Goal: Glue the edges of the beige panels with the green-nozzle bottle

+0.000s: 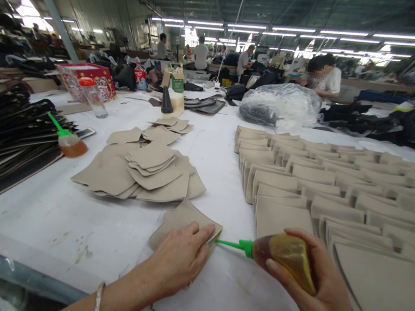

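My left hand (pixel 181 256) presses on a beige leather-like piece (pixel 177 220) at the near middle of the table, its fingers closed over the right edge. In my right hand (pixel 324 279) is a glue bottle (pixel 286 256), squeezed between thumb and fingers and tilted on its side. Amber liquid shows inside it. Its thin green nozzle (pixel 231 244) points left, and the tip meets the piece's right edge beside my left fingertips. Just beyond lies a loose pile of similar beige pieces (pixel 154 168).
Rows of folded beige pieces (pixel 289 189) cover the right side. At left are a stack of black pieces (pixel 0 143), a second glue bottle (pixel 71 144) and a clear bottle with a red lid (pixel 92 98). A plastic-wrapped bundle (pixel 282 107) lies farther back, with people working beyond.
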The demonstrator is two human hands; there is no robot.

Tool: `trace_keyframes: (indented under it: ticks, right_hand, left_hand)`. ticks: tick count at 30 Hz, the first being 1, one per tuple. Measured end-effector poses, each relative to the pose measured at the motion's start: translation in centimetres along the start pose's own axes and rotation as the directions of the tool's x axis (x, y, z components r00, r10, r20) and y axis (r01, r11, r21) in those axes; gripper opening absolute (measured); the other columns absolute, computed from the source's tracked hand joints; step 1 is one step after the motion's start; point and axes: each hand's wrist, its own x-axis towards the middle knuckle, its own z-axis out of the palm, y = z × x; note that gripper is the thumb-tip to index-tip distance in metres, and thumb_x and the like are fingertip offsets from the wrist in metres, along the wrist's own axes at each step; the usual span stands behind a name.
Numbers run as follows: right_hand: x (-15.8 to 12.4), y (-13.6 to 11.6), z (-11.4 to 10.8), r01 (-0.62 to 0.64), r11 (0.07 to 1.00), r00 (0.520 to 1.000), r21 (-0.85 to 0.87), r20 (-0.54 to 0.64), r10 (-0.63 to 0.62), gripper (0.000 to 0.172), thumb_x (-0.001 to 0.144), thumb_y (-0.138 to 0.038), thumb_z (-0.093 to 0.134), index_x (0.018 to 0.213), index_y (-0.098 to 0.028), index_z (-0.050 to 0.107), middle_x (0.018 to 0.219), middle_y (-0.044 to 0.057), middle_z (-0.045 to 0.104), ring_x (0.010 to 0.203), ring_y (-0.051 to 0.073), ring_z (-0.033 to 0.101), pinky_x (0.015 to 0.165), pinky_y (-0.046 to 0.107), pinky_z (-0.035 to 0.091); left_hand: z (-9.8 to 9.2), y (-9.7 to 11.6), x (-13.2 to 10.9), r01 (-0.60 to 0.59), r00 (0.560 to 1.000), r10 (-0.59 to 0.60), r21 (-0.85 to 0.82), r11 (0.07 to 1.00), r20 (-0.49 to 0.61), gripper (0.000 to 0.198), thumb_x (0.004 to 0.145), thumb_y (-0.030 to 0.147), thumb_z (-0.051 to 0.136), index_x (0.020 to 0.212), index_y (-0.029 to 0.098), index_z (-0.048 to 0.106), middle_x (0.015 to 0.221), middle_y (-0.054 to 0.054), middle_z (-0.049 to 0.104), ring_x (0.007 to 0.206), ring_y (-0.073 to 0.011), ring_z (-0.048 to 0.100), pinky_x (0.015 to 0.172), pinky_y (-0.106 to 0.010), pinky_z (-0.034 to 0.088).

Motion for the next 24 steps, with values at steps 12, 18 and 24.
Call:
trace_keyframes:
  ticks: [12, 18, 24]
  right_hand:
    - [-1.5, -0.8, 1.1, -0.146, 0.989, 0.989, 0.036, -0.010, 0.146, 0.050, 0.078, -0.058, 0.065, 0.113, -0.026, 0.051, 0.096, 0.000, 0.060, 0.081, 0.021, 0.059, 0.073, 0.029, 0.046]
    - [-4.0, -1.5, 1.6, -0.300, 0.937, 0.953, 0.181, 0.103, 0.285, 0.052, 0.074, -0.059, 0.066, 0.111, -0.025, 0.052, 0.093, 0.000, 0.064, 0.082, 0.023, 0.063, 0.072, 0.027, 0.048]
    - [-2.6, -2.1, 1.7, -0.297, 0.938, 0.952, 0.177, -0.025, 0.306, 0.054, 0.074, -0.060, 0.066, 0.113, -0.026, 0.050, 0.096, -0.001, 0.061, 0.085, 0.022, 0.060, 0.078, 0.030, 0.044]
  left_hand:
    - [-0.1, 0.1, -0.1, 0.008, 1.000, -0.008, -0.023, 1.000, -0.010, 0.045, 0.094, 0.026, 0.028, 0.136, 0.027, 0.045, 0.100, -0.004, 0.061, 0.085, -0.0227, 0.062, 0.075, -0.035, 0.047]
    - [-0.1, 0.1, -0.2, 0.012, 0.999, -0.013, -0.040, 0.999, -0.031, 0.046, 0.095, 0.026, 0.028, 0.137, 0.025, 0.044, 0.101, -0.005, 0.061, 0.086, -0.0219, 0.062, 0.077, -0.035, 0.047]
    - [-0.1, 0.1, -0.3, 0.022, 0.999, -0.023, -0.046, 0.999, -0.029, 0.045, 0.094, 0.025, 0.029, 0.135, 0.026, 0.047, 0.101, -0.004, 0.062, 0.089, -0.0210, 0.062, 0.079, -0.033, 0.047]
